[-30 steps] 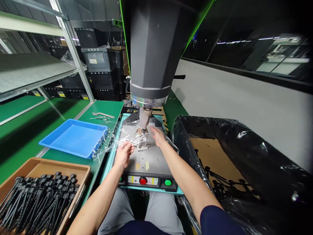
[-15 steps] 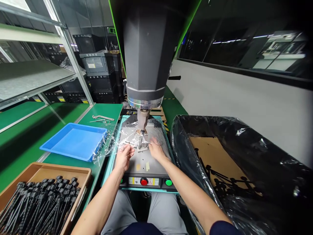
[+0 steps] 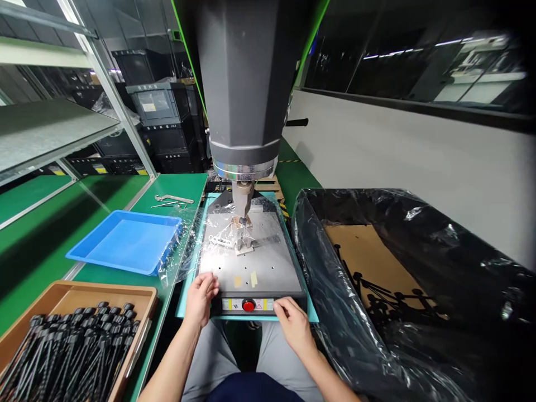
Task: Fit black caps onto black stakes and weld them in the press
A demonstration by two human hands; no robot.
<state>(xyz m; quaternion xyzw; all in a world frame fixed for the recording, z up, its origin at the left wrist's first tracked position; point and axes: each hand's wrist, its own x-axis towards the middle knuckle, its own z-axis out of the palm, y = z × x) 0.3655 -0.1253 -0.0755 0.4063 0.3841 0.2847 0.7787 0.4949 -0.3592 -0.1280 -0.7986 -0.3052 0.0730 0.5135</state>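
Observation:
My left hand [image 3: 201,297] rests at the machine's front left corner, its fingers loosely bent and nothing seen in them. At the front right, my right hand [image 3: 295,324] lies over the control panel's end, fingers curved down; the green button there is hidden beneath it. A red button [image 3: 248,305] shows between the hands. Beyond them a small metal fixture [image 3: 244,245] stands on the grey metal plate [image 3: 263,279]. Directly above it is the tapered metal tip [image 3: 243,200] of the machine head [image 3: 247,84]. A dark thin piece [image 3: 268,241] extends right from the fixture.
A brown tray [image 3: 144,293] of black rod-like parts [image 3: 79,340] and a blue tray [image 3: 125,243] stand on the left bench. Clear plastic film [image 3: 184,245] hangs by the plate. A wrench [image 3: 176,199] lies behind. Right, a bin lined with black plastic [image 3: 335,312] holds cardboard and similar parts.
Both hands have left the fixture and come back toward me to the machine's front edge. The right hand now covers the right green button. The view has shifted slightly.

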